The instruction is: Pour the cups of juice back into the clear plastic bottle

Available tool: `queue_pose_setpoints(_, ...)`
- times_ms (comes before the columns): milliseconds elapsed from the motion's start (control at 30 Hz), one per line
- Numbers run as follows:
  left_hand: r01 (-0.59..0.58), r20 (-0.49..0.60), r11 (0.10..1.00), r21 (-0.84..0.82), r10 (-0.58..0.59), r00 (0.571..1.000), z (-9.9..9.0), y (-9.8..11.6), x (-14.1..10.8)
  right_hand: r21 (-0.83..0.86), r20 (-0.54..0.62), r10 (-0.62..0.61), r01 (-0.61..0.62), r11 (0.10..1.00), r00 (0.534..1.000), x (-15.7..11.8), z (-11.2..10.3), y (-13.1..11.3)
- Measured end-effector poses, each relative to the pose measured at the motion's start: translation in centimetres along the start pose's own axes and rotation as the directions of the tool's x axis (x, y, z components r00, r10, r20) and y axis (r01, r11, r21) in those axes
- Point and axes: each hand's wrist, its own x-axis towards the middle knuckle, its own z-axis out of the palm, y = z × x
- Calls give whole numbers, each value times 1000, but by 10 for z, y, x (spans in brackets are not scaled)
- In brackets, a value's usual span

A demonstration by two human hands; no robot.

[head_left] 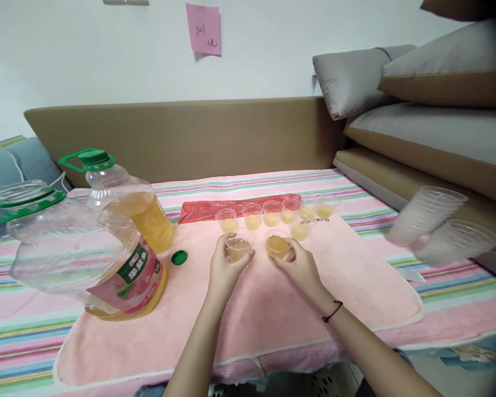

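Note:
Fingers and thumb of my left hand (227,262) wrap round a clear plastic cup (238,251) of yellowish liquid. A second such cup (278,246) is gripped in my right hand (300,264), which has a dark cord bracelet at the wrist. Both cups are upright over the pink mat (273,314), side by side with a gap between them; whether their bases touch it I cannot tell. Just beyond stands a row of similar cups (253,218) holding yellow liquid. One more filled cup (300,230) is close behind my right hand.
At left stand an uncapped big bottle (128,275) and a green-capped one (149,218), with a loose green cap (179,257) nearby. Stacked clear cups (425,215) lie tilted at right. Red plastic (240,207) lies behind the row; cushions (430,132) pile up at right.

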Motion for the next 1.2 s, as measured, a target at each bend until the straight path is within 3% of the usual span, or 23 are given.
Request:
queue_pose_setpoints(300,-93,89,994,57,88,992,0,4,0,2,171,-78,78,997,982,-28,-6,-2)
queue_pose_setpoints(500,-220,116,956,192,201,973,-1,4,0,6,186,-81,81,997,979,-27,-7,-3)
queue_pose_setpoints(833,-371,110,791,487,366,924,6,9,-3,0,194,-109,111,994,975,-25,-7,-4)
queue_pose_setpoints(1200,-421,159,694,584,411,898,13,13,-6,-13,192,-149,154,988,970,-25,-9,-5)
